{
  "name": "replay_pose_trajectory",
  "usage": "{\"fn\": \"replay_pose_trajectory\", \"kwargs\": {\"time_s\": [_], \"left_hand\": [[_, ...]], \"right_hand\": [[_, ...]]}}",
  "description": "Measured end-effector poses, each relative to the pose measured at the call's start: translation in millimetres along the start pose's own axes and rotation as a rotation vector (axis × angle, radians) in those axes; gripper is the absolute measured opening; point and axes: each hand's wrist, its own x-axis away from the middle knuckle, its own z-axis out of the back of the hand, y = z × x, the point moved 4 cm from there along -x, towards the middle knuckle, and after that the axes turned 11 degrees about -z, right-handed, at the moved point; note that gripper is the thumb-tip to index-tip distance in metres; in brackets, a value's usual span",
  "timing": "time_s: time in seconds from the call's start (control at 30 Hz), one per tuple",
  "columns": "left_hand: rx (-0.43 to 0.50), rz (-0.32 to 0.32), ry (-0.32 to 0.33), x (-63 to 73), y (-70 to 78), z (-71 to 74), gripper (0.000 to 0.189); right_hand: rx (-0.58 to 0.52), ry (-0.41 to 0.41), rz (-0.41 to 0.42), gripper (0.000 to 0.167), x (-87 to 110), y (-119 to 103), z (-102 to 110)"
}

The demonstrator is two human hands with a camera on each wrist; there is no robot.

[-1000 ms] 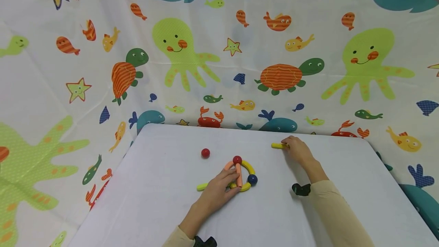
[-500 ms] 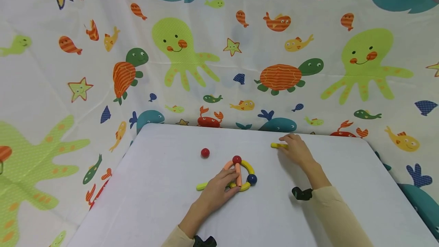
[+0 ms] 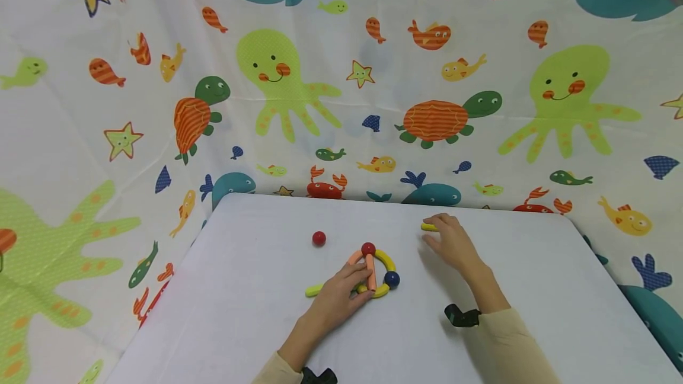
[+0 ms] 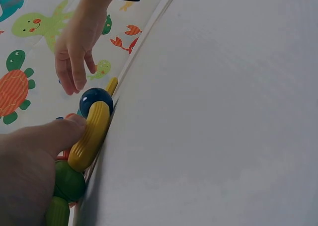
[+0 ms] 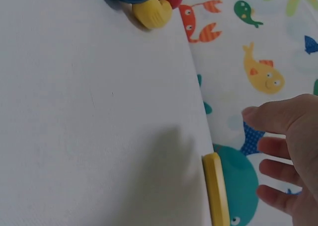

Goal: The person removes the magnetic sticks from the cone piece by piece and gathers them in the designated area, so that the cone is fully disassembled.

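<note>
My left hand (image 3: 332, 298) holds a small figure of toy building sticks and balls on the table. Its thumb presses a curved yellow stick (image 4: 93, 136) between a dark blue ball (image 4: 94, 98) and a green ball (image 4: 69, 181). The fingers reach a straight salmon stick (image 3: 370, 271) under a red ball (image 3: 368, 249); the palm hides part of the figure. Over at the far right, my right hand (image 3: 453, 245) hovers with spread, loose fingers. A yellow stick (image 5: 216, 188) lies on the table, apart from its fingers in the right wrist view.
A loose red ball (image 3: 319, 239) sits behind the figure. One lime-green stick (image 3: 313, 291) sticks out left of the left hand. The white table (image 3: 256, 242) ends at a hanging cloth (image 3: 320, 105) printed with sea animals.
My right hand has let go of the yellow stick and moved slightly left and toward me, its fingers spreading. The stick stays where it was. My left hand has not moved.
</note>
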Motion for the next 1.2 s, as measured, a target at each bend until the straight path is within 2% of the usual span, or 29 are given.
{"fn": "replay_pose_trajectory", "kwargs": {"time_s": [0.27,0.63,1.2], "left_hand": [[0.004,-0.002,-0.005,-0.3,-1.5,-1.9,0.050],[-0.008,-0.005,-0.001,-0.1,-1.3,-1.5,0.051],[-0.032,-0.036,0.014,-0.3,-1.6,-3.0,0.051]], "right_hand": [[-0.012,0.031,0.014,0.041,12.3,-15,-7],[-0.064,-0.008,-0.073,0.046,29.2,-33,-24],[-0.079,-0.010,0.008,0.043,41.1,-55,-41]]}}
